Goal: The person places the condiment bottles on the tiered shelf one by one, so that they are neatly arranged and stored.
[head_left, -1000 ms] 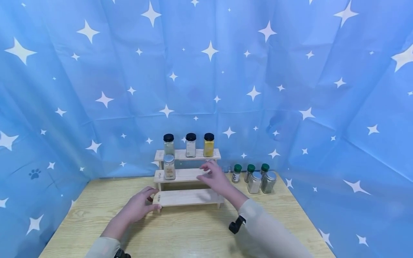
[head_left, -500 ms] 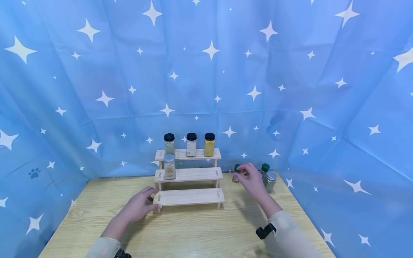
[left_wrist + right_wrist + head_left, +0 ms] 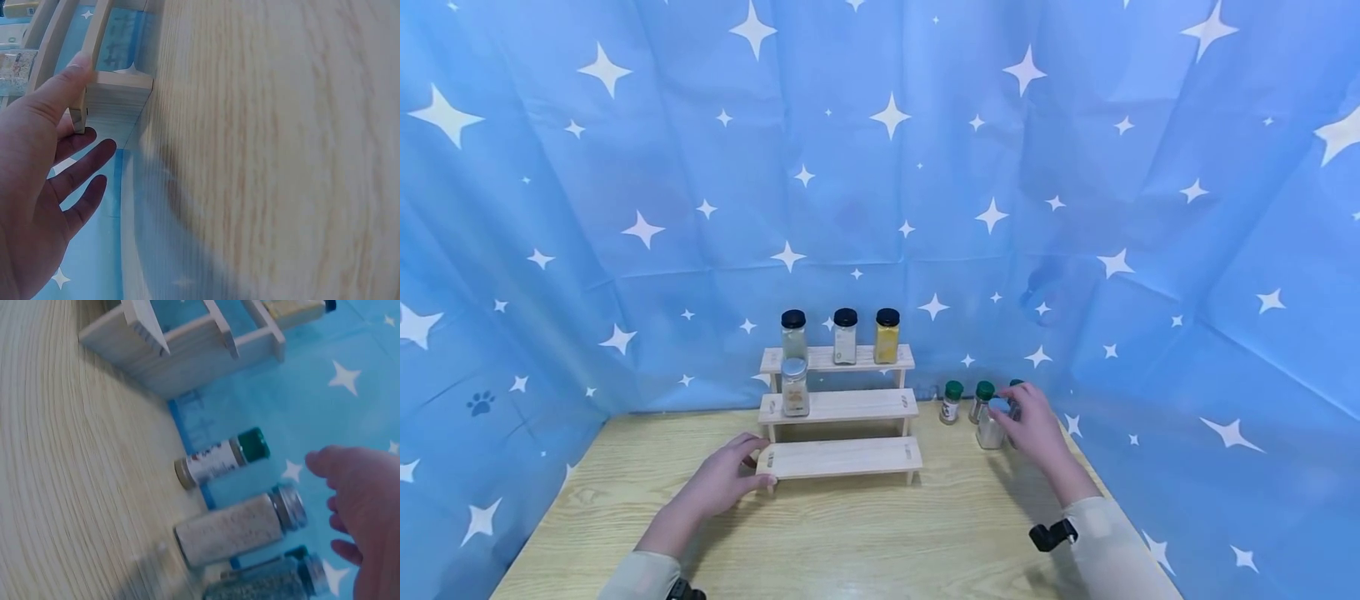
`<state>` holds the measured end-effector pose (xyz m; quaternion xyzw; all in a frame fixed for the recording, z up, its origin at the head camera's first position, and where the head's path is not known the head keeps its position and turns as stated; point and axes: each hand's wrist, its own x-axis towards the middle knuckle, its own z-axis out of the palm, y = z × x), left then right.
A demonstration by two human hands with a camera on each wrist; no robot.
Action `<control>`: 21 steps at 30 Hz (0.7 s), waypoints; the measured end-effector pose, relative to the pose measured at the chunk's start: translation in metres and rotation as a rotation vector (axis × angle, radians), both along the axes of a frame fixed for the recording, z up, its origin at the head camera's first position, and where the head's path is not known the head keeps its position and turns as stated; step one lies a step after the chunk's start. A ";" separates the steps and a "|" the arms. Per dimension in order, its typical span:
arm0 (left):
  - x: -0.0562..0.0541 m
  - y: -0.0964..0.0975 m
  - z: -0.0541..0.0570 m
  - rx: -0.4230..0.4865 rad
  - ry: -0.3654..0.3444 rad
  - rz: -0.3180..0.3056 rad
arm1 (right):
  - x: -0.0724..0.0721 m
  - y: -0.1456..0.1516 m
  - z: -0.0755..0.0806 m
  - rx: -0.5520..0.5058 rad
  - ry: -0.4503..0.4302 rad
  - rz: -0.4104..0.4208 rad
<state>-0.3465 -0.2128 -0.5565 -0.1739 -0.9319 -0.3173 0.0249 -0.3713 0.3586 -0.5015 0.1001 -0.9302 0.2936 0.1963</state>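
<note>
My left hand (image 3: 722, 477) pinches the left end of the bottom shelf on a three-step wooden spice rack (image 3: 842, 458). In the left wrist view, the thumb lies on the shelf end, with the other fingers below. My right hand (image 3: 1037, 425) hovers at the right-hand spice jars, fingers loosely bent and holding nothing. Just left of it stands a silver-lidded jar (image 3: 990, 433) of pale contents. The right wrist view shows a gap between the hand and the jar lids, including a silver-lidded jar of dark flakes (image 3: 265, 584), which the hand mostly hides in the head view.
Black-lidded jars (image 3: 845, 342) stand on the top shelf, one yellow inside. A silver-lidded shaker (image 3: 794, 396) sits at the middle shelf's left end. Green-capped jars (image 3: 951, 404) stand right of the rack on the wooden table (image 3: 850, 542). A starry blue curtain (image 3: 850, 208) hangs behind.
My right hand has moved from the middle shelf rightward to the jars on the table. My left hand keeps its hold on the rack.
</note>
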 end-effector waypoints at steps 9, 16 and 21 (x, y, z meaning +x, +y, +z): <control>0.000 0.000 -0.002 -0.001 0.010 -0.003 | 0.002 0.012 0.002 0.091 -0.052 0.029; -0.001 -0.001 -0.004 0.013 -0.001 -0.015 | -0.002 0.019 0.000 0.133 -0.075 0.045; -0.001 -0.001 -0.003 0.012 0.005 -0.012 | -0.004 0.020 0.002 0.139 -0.084 0.053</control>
